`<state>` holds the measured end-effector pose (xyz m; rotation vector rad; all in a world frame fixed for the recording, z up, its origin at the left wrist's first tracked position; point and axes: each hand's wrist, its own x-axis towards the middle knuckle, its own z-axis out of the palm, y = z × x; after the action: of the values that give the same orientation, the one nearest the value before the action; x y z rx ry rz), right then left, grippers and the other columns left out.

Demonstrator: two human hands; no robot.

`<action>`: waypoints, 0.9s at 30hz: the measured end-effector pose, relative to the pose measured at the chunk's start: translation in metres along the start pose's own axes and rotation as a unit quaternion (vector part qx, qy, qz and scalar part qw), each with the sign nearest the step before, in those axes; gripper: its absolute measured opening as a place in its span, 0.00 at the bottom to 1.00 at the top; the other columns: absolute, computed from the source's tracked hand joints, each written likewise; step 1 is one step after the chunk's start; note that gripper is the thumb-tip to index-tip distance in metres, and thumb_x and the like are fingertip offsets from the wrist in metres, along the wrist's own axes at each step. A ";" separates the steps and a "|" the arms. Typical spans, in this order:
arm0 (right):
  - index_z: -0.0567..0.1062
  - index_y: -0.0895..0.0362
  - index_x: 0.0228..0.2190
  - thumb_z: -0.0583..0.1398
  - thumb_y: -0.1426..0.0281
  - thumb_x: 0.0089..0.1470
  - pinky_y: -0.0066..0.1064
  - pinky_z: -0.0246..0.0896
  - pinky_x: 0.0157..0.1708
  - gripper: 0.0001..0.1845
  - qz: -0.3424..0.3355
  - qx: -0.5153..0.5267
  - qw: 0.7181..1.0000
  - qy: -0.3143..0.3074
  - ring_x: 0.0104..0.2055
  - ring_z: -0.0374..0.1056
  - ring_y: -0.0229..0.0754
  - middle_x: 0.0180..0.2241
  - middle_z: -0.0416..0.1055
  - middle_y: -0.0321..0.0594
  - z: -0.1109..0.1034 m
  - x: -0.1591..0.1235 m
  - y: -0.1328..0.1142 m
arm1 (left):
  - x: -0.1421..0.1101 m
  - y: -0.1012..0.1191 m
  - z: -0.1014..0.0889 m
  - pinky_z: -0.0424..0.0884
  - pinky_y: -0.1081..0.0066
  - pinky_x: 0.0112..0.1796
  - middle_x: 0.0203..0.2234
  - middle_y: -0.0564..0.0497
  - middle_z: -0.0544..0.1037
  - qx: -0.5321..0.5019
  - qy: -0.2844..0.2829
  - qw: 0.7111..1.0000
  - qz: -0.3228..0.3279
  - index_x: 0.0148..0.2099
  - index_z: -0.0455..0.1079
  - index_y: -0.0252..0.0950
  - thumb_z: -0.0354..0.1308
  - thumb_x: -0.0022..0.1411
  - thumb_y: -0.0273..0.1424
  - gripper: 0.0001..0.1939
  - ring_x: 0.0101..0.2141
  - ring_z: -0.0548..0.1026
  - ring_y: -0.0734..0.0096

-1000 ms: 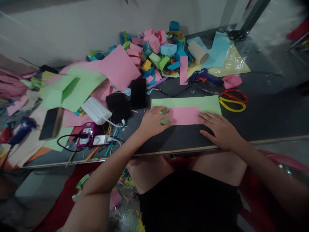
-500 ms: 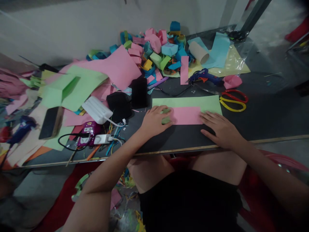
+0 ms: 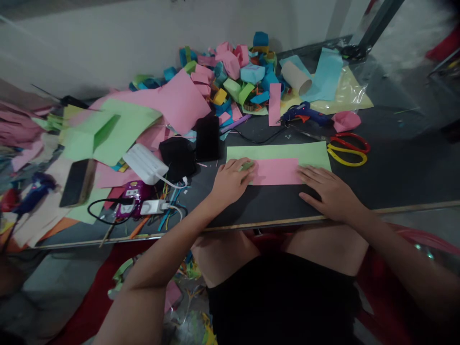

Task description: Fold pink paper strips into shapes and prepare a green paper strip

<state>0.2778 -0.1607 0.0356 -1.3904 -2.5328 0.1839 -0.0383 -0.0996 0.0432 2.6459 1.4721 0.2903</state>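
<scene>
A pink paper strip lies flat over the lower part of a light green paper sheet on the dark table. My left hand rests on the left ends of both papers, its fingers stretched out and close together, holding nothing. On the strip's right end lie the fingers of my right hand, flat and extended, with the thumb apart on the table. Just right of the green sheet are scissors with one red and one yellow handle.
Behind the papers lie a blue glue gun, a cardboard tube and a heap of coloured paper loops. To the left are a white adapter, a purple power socket, a phone and loose paper sheets.
The fingers of my left hand have drawn closer together and shifted slightly left on the paper. My right hand and both papers stay in place.
</scene>
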 end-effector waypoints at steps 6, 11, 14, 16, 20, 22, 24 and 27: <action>0.56 0.51 0.72 0.51 0.58 0.70 0.54 0.57 0.68 0.34 -0.002 -0.005 1.000 0.003 0.71 0.58 0.53 0.70 0.61 0.43 -0.001 0.000 -0.002 | 0.001 0.007 0.000 0.70 0.53 0.53 0.60 0.45 0.76 0.037 0.005 0.999 0.001 0.58 0.76 0.43 0.60 0.70 0.42 0.18 0.57 0.73 0.50; 0.56 0.52 0.72 0.51 0.57 0.70 0.54 0.57 0.68 0.34 0.003 -0.004 1.000 -0.004 0.71 0.57 0.52 0.70 0.60 0.43 -0.001 0.000 -0.001 | 0.000 0.006 0.002 0.71 0.56 0.53 0.59 0.46 0.76 0.039 0.012 0.999 0.013 0.59 0.75 0.42 0.58 0.71 0.41 0.18 0.58 0.73 0.51; 0.57 0.52 0.72 0.51 0.57 0.70 0.53 0.56 0.68 0.34 0.004 -0.003 1.000 -0.004 0.72 0.57 0.53 0.70 0.61 0.44 0.000 0.000 -0.001 | 0.000 0.005 0.003 0.72 0.56 0.52 0.59 0.46 0.76 0.039 0.014 0.999 0.014 0.59 0.75 0.41 0.57 0.72 0.40 0.18 0.57 0.73 0.52; 0.57 0.52 0.72 0.51 0.57 0.69 0.53 0.56 0.68 0.34 0.005 -0.001 1.000 -0.003 0.72 0.57 0.53 0.70 0.61 0.43 0.000 0.000 -0.001 | 0.000 0.005 0.004 0.73 0.56 0.52 0.59 0.46 0.76 0.038 0.016 0.999 0.013 0.59 0.75 0.41 0.57 0.72 0.39 0.18 0.57 0.73 0.52; 0.58 0.52 0.71 0.51 0.57 0.70 0.52 0.56 0.68 0.33 0.006 -0.004 1.000 0.000 0.71 0.58 0.52 0.70 0.61 0.43 -0.001 0.001 -0.002 | 0.002 0.007 0.000 0.73 0.55 0.52 0.58 0.46 0.77 0.037 0.009 0.999 0.003 0.57 0.76 0.42 0.58 0.71 0.41 0.17 0.56 0.74 0.52; 0.59 0.53 0.71 0.50 0.57 0.70 0.52 0.57 0.68 0.33 0.003 -0.009 1.000 0.001 0.71 0.58 0.52 0.70 0.61 0.44 -0.001 0.001 -0.002 | 0.005 0.008 -0.004 0.73 0.54 0.53 0.58 0.45 0.77 0.040 0.000 0.999 -0.002 0.56 0.77 0.41 0.58 0.70 0.42 0.17 0.56 0.75 0.51; 0.60 0.53 0.70 0.50 0.57 0.70 0.52 0.57 0.67 0.32 0.000 -0.013 1.000 0.001 0.71 0.58 0.52 0.69 0.62 0.44 -0.001 0.001 -0.002 | 0.009 0.008 -0.008 0.72 0.53 0.55 0.61 0.43 0.75 0.044 -0.003 0.999 0.005 0.56 0.77 0.39 0.58 0.69 0.43 0.19 0.58 0.74 0.49; 0.61 0.54 0.70 0.50 0.57 0.70 0.52 0.58 0.67 0.32 -0.007 -0.017 1.000 0.002 0.71 0.59 0.53 0.69 0.62 0.45 -0.002 0.001 -0.001 | 0.014 0.005 -0.005 0.66 0.53 0.62 0.70 0.43 0.65 0.032 -0.007 0.997 0.075 0.65 0.69 0.38 0.53 0.72 0.40 0.24 0.66 0.66 0.51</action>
<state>0.2767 -0.1604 0.0379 -1.3843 -2.5522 0.1350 -0.0282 -0.0901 0.0510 2.8087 1.3020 0.2393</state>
